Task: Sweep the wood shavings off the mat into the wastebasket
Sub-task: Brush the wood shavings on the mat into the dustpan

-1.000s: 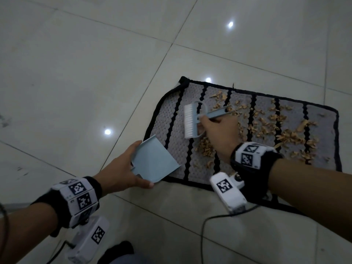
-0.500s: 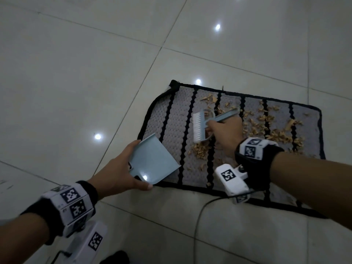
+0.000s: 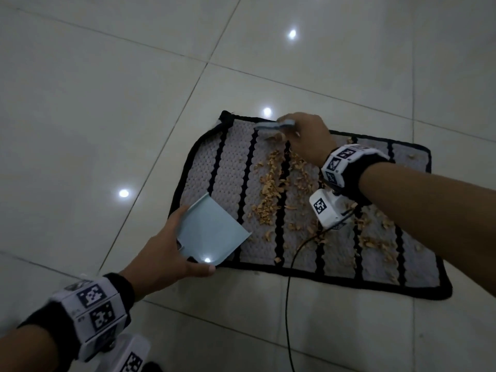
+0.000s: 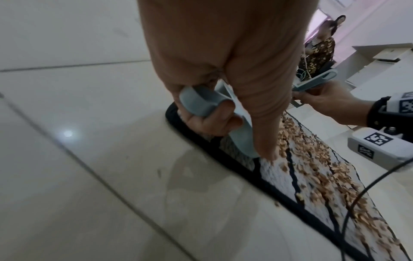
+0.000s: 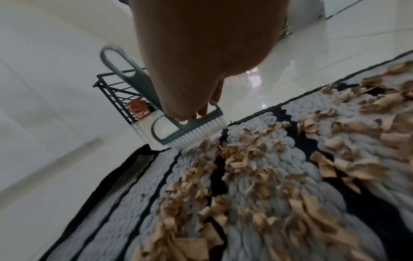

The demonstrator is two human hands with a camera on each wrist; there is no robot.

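Note:
A grey mat (image 3: 228, 173) with black stripes lies on the tiled floor, strewn with tan wood shavings (image 3: 271, 183). My left hand (image 3: 166, 253) grips a pale blue dustpan (image 3: 212, 232) at the mat's near left corner, its lip on the mat. My right hand (image 3: 306, 135) holds a small blue-grey brush (image 3: 271, 125) at the mat's far edge; in the right wrist view the brush (image 5: 190, 130) has its white bristles on the mat (image 5: 257, 185) beside shavings (image 5: 245, 159). In the left wrist view the fingers curl round the dustpan handle (image 4: 201, 104). An orange basket (image 5: 137, 107) stands far off.
A black cable (image 3: 288, 291) runs from the right wrist camera across the mat's near edge onto the floor. A black metal rack (image 5: 116, 91) stands by the wall near the orange basket. Another person (image 4: 321, 44) sits in the distance. Glossy floor tiles (image 3: 107, 103) surround the mat.
My right hand has carried the brush from the mat's middle up to its far edge. The dustpan has stayed at the near left corner. The head view has shifted.

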